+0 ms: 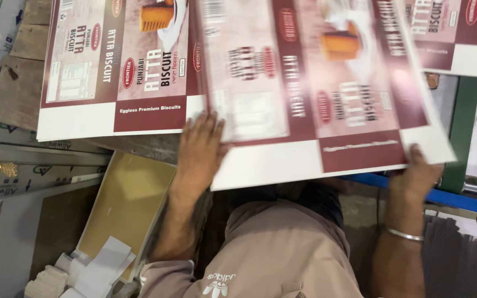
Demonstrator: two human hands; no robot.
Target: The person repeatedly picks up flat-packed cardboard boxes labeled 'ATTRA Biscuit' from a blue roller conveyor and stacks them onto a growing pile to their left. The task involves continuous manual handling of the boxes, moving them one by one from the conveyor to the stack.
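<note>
Your left hand (201,148) lies flat, fingers spread, on the near edge of a printed carton sheet (316,94), and your right hand (418,174) grips its right corner. It overlaps a second printed sheet (111,66) lying flat just to its left.

Left hand (200,146) lies flat, fingers spread forward; right hand (418,171) curls in a grip, both forearms raised.

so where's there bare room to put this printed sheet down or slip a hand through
Bare room: the tan board left of the left hand, bordered by paper scraps. Crowded: printed sheets overlap across the top, and the right hand grips the moving sheet against the blue bar.
</note>
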